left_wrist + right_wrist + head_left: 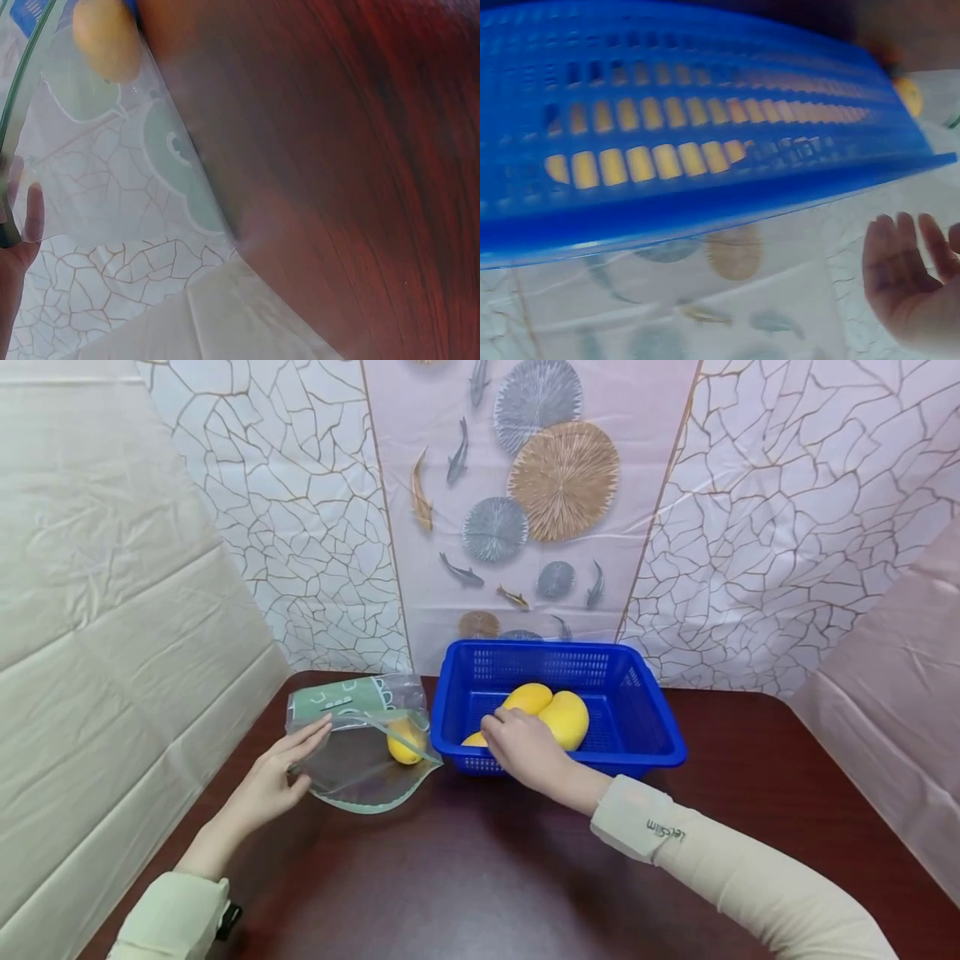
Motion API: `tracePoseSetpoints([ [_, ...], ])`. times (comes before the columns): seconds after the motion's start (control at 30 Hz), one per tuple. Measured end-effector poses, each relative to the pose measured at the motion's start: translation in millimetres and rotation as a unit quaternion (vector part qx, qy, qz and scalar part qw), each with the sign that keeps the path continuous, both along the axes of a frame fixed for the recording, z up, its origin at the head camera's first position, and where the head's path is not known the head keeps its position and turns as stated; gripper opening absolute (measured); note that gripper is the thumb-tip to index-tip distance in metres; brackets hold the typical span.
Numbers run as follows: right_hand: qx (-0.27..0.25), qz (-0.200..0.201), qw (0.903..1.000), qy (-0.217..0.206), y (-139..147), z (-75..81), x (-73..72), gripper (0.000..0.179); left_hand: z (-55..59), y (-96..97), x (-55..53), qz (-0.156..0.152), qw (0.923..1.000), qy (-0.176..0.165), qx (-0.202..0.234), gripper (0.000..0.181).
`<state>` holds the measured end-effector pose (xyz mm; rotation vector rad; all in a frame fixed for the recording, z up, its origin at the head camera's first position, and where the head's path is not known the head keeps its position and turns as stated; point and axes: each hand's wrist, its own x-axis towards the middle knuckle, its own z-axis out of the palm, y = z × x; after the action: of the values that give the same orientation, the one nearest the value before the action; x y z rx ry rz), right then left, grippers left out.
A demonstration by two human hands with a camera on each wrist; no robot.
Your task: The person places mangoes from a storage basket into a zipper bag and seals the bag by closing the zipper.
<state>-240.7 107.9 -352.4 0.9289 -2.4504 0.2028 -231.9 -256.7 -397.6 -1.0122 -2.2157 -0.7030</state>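
While the left hand (pixel 266 785) tends the clear bag (pixel 348 770): its fingers lie fairly straight, thumb apart, at the gaping mouth; the bag lies at the left of the tabletop (pixel 465 877).
Right hand (pixel 525 747): over the near-left rim of the blue basket (pixel 618 717), fingers parted and loosely bent; the right wrist view shows nothing in its grip.
Inside the basket: a far mango (pixel 527 697) touches a right mango (pixel 567 721); a near-left mango (pixel 476 740) is mostly hidden.
Inside the bag, it appears: a bagged mango (pixel 405 743), toward the right end.
Step, as judged: moving mangoes between basket and bag, singly.
Bag mouth: best spread wide by the left hand, since such limp film would likely sag shut and snag on fruit.
Mango grip: cup the widest part, squeeze lightly against bruising, and lift well above the rim.
Bag floor: lower each mango onto it, rather than dropping it.
Count: mangoes, four visible; baskets, one; bags, one as far as shows; hands, two.
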Motion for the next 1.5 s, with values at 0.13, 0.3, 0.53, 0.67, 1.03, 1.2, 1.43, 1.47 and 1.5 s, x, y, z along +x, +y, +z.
tracePoseSetpoints([
  [0.13,-0.022,-0.026,0.9992,-0.023,12,-0.2,-5.8,0.008,-1.9,-0.5,0.3,0.002,1.0,0.001,-0.004,0.075],
  [0.3,-0.017,-0.038,0.9985,-0.035,22,2.7,-9.4,0.004,-1.3,-0.6,0.4,0.011,0.9999,0.001,-0.011,0.073],
  [0.53,0.029,-0.105,0.9913,-0.073,35,7.5,-18.5,0.016,-0.4,-0.6,0.2,0.007,0.9998,-0.017,-0.007,0.073],
  [0.67,0.048,-0.142,0.9848,-0.087,43,8.6,-25.9,0.028,-1.4,0.6,0.4,0.006,0.9998,-0.02,-0.006,0.072],
  [1.03,0.106,-0.218,0.9454,-0.218,54,7.9,-35.6,0.057,-1.7,2.2,0.5,0.013,0.9998,-0.005,-0.014,0.07],
  [1.2,0.098,-0.258,0.9179,-0.285,59,11.5,-45.9,0.068,1.3,3.1,-1.5,0.011,0.9998,-0.004,-0.017,0.07],
  [1.43,0.07,-0.252,0.9053,-0.335,60,5.9,-52.8,0.074,-0.6,2.8,0.3,0.009,0.9998,-0.005,-0.014,0.069],
  [1.47,0.071,-0.254,0.9029,-0.339,60,4.3,-53.3,0.075,-1.1,2.5,0.7,0.009,0.9999,-0.004,-0.013,0.068],
  [1.5,0.071,-0.258,0.8999,-0.344,59,3.0,-53.9,0.076,-1.4,2.1,1.1,0.01,0.9999,-0.004,-0.013,0.068],
])
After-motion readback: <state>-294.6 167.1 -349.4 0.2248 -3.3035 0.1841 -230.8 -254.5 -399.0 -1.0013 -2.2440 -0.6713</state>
